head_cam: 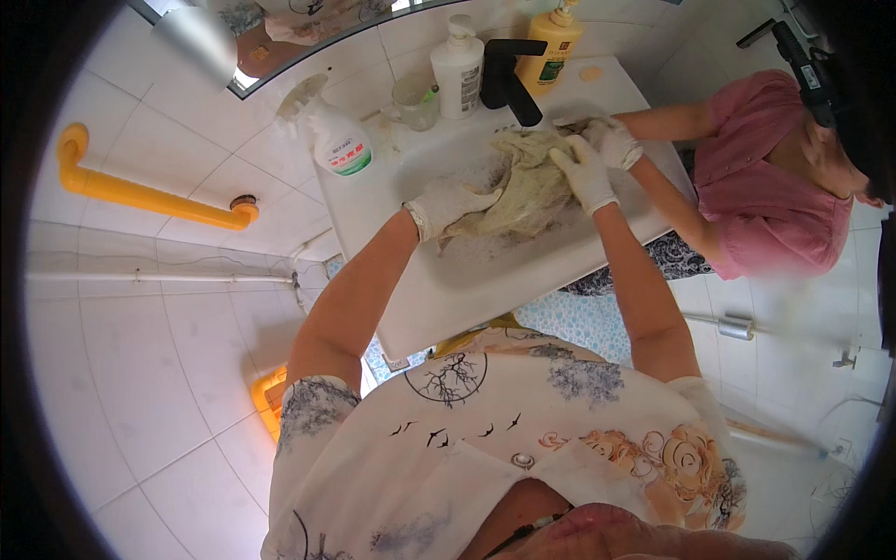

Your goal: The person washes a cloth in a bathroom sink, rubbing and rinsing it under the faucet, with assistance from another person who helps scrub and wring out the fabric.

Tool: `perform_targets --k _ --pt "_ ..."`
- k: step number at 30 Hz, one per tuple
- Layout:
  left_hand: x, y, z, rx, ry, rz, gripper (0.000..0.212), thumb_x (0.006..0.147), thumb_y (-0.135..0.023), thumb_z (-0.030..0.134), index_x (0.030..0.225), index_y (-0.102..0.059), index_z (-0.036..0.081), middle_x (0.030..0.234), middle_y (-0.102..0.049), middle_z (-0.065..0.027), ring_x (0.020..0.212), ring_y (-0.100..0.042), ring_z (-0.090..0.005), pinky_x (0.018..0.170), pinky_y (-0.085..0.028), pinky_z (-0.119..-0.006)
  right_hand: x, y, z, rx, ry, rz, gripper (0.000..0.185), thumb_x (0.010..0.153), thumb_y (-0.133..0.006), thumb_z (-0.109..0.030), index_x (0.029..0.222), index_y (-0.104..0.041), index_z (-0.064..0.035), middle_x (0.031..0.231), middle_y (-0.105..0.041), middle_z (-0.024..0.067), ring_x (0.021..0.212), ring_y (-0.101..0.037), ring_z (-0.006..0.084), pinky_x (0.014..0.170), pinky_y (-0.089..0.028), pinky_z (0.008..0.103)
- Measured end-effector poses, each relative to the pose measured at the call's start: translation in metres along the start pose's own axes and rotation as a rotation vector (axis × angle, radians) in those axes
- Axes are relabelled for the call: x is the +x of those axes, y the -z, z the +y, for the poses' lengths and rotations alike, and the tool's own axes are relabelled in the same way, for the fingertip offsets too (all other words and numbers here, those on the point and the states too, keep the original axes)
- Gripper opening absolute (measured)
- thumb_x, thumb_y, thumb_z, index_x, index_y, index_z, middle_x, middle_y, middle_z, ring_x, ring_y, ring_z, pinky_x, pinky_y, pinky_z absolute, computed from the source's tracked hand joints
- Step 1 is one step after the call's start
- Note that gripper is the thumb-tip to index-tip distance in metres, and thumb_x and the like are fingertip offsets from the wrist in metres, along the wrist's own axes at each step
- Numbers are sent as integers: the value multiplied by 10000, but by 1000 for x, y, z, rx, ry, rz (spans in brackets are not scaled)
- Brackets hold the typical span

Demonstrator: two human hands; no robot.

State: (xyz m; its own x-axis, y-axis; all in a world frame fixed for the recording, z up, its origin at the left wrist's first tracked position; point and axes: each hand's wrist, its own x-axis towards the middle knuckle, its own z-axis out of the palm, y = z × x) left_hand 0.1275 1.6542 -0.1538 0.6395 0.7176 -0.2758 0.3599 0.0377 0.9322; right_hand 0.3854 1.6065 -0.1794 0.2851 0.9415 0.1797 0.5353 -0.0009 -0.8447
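Observation:
In the white sink basin (455, 273) lies a wet, greenish-beige cloth (535, 185), spread between my hands beneath the black faucet (514, 84). My left hand (451, 206), in a white glove, grips the cloth's left edge with the thumb on top. At its right side, my right hand (584, 175), gloved as well, holds the fabric with bent fingers. Suds and murky water (476, 168) surround the cloth. Just beyond my right hand, another person's gloved hands (612, 143) hold a wet, dark-stained cloth (577, 124).
Along the sink's back edge stand a spray bottle (339, 140), a clear cup (413, 105), a white pump bottle (458, 70) and a yellow pump bottle (549, 49). A person in a pink shirt (763, 189) stands at the right. A yellow grab bar (154, 192) is on the left wall.

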Motion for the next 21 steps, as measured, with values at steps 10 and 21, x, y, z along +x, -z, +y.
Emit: perform_targets --k 10,21 --pt "-26 18 -2 -416 -143 200 260 863 -599 235 887 -635 -21 785 -564 10 711 -503 -63 660 -428 -218 -3 31 -6 403 -320 44 376 746 -730 -326 906 -632 -1 823 -607 71 770 -532 122 688 -438 254" --pt "-5 11 -13 -111 14 292 213 858 -594 190 810 -578 -17 694 -487 19 635 -415 -70 571 -360 -222 -4 -16 45 -382 -210 -673 714 735 -646 -432 1311 -406 -85 1327 -406 173 1145 -444 306 936 -383 378"
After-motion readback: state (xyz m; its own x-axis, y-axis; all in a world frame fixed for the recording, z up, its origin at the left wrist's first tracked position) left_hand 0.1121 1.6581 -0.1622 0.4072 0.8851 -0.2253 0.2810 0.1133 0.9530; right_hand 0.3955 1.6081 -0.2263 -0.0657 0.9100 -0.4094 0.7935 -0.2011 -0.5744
